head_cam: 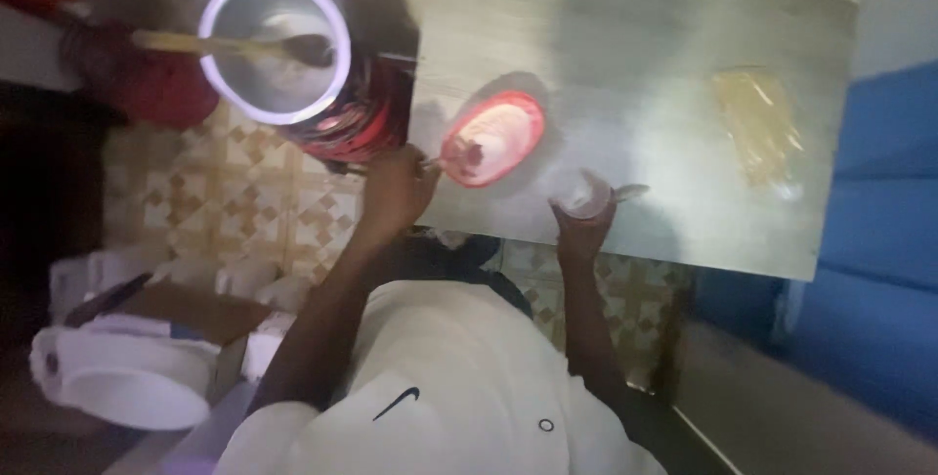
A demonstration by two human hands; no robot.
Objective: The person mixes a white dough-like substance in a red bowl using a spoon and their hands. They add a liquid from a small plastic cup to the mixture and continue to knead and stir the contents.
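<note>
From above I count one red bowl (493, 138) on the grey table (674, 64), pale food inside. My left hand (396, 187) pinches something small at its rim. My right hand (583, 226) grips one clear cup (589, 196). One metal pot (276, 45) holds a wooden spoon (230, 44).

A pale grey table (684, 64) stands on a floor (234, 192) of cream and tan patterned tiles, with a blue wall (879, 240) just beside it. Dim light leaves the far edges in shadow.
</note>
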